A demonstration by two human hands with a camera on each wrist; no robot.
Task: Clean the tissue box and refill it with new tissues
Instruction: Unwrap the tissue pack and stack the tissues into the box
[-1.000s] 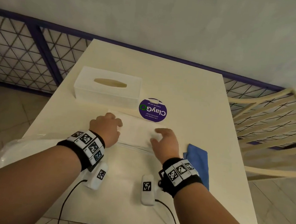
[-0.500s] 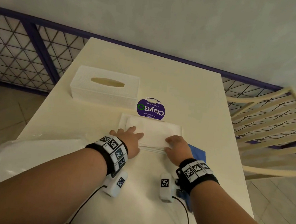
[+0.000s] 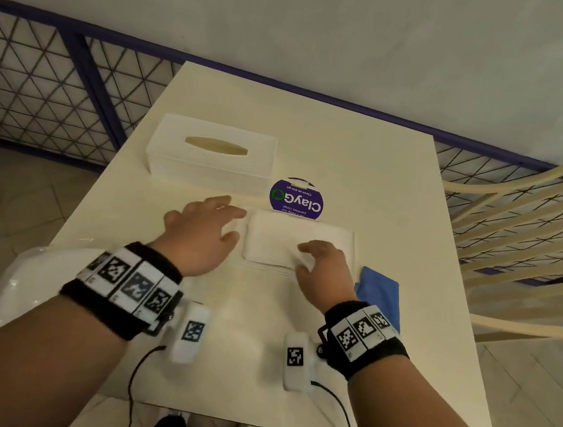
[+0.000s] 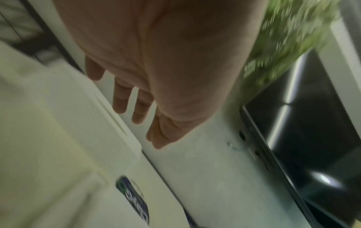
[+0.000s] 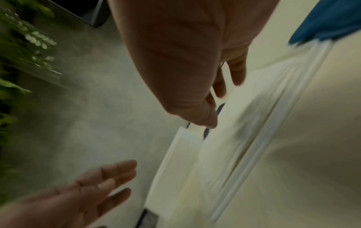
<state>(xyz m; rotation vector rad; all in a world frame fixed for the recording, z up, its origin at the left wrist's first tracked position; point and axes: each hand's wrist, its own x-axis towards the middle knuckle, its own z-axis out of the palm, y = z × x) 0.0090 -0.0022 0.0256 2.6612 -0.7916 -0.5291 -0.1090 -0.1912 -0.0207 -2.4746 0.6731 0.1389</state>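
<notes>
**Hands at the tissue stack, box waiting behind**

The cream table carries everything within easy reach of the person, which seems the reason for the tight grouping near its middle. At the near left edge a clear plastic bag hangs partly over the side, probably put aside as wrapping, though that is a guess.

The white tissue box stands upright beyond the hands on the left, slot upward; it looks empty through the slot. It sits just behind the stack of new tissues, so the load has little way to travel.

The left hand hovers with fingers spread and relaxed, holding nothing, at the stack's left end, between the stack and the box. The right hand rests on the stack's near right part with fingers bent down onto the paper; whether it pinches a sheet or only presses is unclear, the wrist views being blurred.

A folded blue cloth lies just right of the stack, handy for wiping.

A round purple label reads "ClayGo" and "Clean as you go", facing away from the person.
</notes>
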